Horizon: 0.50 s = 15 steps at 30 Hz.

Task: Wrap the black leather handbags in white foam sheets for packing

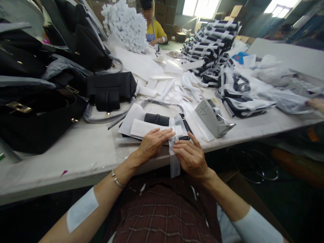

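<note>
A small black strap piece (157, 119) wrapped partly in white paper (144, 128) lies at the near edge of the table (83, 152). My left hand (153, 143) rests flat on the white paper, fingers stretched toward a strip of clear tape (174, 158). My right hand (191, 157) pinches that tape strip, which runs over the wrapped piece and hangs down past the table's edge. The two hands almost touch at the tape.
A grey tape dispenser (214, 116) stands just right of the hands. Black handbags (37, 114) crowd the left side. Striped black-and-white bags (212, 44) are stacked at the back right, with plastic wrap (283, 94) beside them. A person in yellow (155, 30) works at the far end.
</note>
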Motion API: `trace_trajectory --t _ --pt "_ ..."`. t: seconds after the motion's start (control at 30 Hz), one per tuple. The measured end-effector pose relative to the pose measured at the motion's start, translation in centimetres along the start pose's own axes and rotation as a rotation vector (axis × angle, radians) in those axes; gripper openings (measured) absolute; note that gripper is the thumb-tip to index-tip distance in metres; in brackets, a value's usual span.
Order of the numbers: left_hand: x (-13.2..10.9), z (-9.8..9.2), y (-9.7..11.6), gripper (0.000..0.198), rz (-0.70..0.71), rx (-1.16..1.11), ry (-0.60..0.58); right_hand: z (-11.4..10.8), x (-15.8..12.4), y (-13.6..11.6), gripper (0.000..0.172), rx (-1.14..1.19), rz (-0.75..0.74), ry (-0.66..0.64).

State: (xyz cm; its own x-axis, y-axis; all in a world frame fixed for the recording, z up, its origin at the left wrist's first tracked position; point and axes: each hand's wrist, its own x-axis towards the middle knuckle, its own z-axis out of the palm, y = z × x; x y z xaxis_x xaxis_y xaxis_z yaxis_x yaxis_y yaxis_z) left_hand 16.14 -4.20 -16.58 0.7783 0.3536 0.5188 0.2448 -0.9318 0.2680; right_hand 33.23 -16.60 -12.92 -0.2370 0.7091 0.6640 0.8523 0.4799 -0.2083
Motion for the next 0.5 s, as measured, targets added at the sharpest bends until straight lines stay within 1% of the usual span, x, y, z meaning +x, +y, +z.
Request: trace_trajectory --t 0.13,0.27,0.33,0.4,0.43,0.5 --pt "0.1 0.0 -0.1 0.043 -0.019 -0.009 -0.004 -0.2 0.1 -0.5 0.019 -0.003 0.007 -0.042" --pt "0.0 0.1 -0.2 0.038 -0.001 -0.023 -0.016 -1.3 0.8 -0.3 0.010 0.065 -0.024 -0.112" --pt "0.0 0.2 -0.3 0.038 0.002 -0.036 -0.028 -2.0 1.5 0.1 0.008 0.101 0.009 -0.069" --pt "-0.1 0.2 -0.4 0.038 -0.001 -0.046 -0.031 -2.4 2.3 0.8 0.007 0.069 0.044 -0.025" --pt "-0.1 0.2 -0.4 0.038 -0.002 -0.048 -0.032 -2.4 2.8 1.2 0.005 0.034 0.041 -0.043" --pt "-0.1 0.2 -0.5 0.038 -0.005 -0.046 -0.026 -1.9 3.5 1.9 0.003 -0.045 -0.002 -0.161"
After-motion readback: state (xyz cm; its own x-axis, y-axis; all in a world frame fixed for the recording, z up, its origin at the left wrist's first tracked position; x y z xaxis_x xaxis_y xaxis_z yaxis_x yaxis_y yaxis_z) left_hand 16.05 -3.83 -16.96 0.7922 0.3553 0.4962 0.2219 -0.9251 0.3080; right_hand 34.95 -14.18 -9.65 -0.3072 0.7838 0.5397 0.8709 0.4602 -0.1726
